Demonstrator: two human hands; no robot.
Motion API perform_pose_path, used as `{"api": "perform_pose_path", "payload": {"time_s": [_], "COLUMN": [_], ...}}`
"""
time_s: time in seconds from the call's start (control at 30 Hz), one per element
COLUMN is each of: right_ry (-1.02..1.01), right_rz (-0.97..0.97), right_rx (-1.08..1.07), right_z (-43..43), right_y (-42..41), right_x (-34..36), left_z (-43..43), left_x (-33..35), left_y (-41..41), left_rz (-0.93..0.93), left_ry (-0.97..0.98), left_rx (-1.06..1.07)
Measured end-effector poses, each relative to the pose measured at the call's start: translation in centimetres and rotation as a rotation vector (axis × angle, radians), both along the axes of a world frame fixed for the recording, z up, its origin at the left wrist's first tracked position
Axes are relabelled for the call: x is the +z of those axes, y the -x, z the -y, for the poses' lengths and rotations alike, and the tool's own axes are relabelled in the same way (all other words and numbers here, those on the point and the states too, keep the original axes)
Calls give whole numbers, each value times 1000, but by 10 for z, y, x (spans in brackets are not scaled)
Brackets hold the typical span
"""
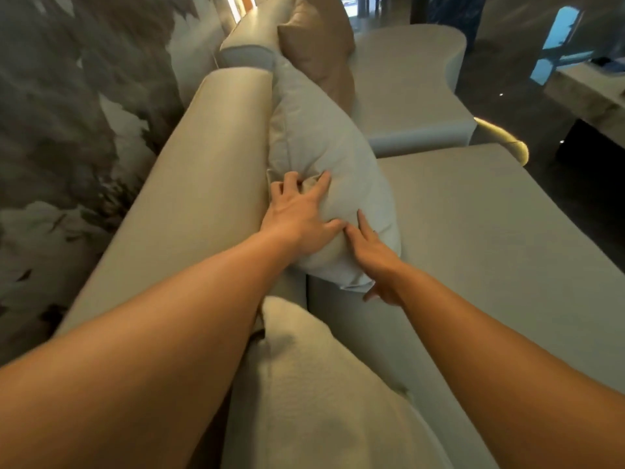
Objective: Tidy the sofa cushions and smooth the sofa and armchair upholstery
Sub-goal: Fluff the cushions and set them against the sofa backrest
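Marbled grey wall panelling (pixel 67 113) fills the left, with the rounded sofa backrest (pixel 189 184) running along it. Against that backrest leans the pale grey cushion (pixel 324 154), a brown cushion (pixel 318 49) standing beyond it and another pale cushion (pixel 314 384) nearest the camera. The left hand (pixel 297 214) clutches a bunch of the pale cushion's fabric at its upper edge; the right hand (pixel 375 258) lies spread and unclenched against its lower corner, gripping nothing. To plump it well, press evenly from both sides, then release the pinched fabric so no crease remains. Rightward, the seat (pixel 473 231) looks smooth, and dark glossy flooring (pixel 507 82) lies beyond.
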State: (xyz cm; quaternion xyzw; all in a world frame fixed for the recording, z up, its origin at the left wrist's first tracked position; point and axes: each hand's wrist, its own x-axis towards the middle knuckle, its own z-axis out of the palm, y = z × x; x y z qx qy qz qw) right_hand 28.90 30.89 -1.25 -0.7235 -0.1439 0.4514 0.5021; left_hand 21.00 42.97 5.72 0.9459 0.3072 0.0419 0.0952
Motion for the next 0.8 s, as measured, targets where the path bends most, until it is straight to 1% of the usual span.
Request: {"api": "perform_pose_path", "payload": {"time_s": [0.07,0.13,0.2,0.27,0.33,0.37,0.4,0.43,0.5,0.57,0.6,0.63,0.7,0.73,0.8], "right_ry": [17,30,47,73,148,204,264,323,419,459,466,470,470,475,478], "right_rz": [-17,7,56,128,199,226,252,270,273,296,326,368,494,566,695], "right_rx": [18,41,60,87,145,180,214,243,301,360,379,400,458,493,536], "right_z": [5,17,36,62,95,114,135,157,200,236,253,269,300,315,348], "right_y": [0,-1,-3,-4,-3,-1,1,3,7,11,12,12,14,16,21], "right_x": [8,16,21,21,18,16,15,15,27,51,68,86,124,145,192], "left_z": [-2,0,4,7,13,19,26,35,55,79,93,110,152,178,228], "left_x": [-2,-1,4,12,24,31,40,51,78,111,129,145,170,182,204], "left_y": [2,5,9,15,27,33,37,40,41,46,50,54,63,72,94], "left_rz": [16,48,104,171,187,153,80,-32,-254,-345,-352,-358,-378,-362,-322], "left_ry": [35,45,64,138,212,239,263,301,446,579,588,535,294,209,166], "left_rx": [-1,-10,-7,0,9,29,56,99,236,405,468,471,369,324,292]}}
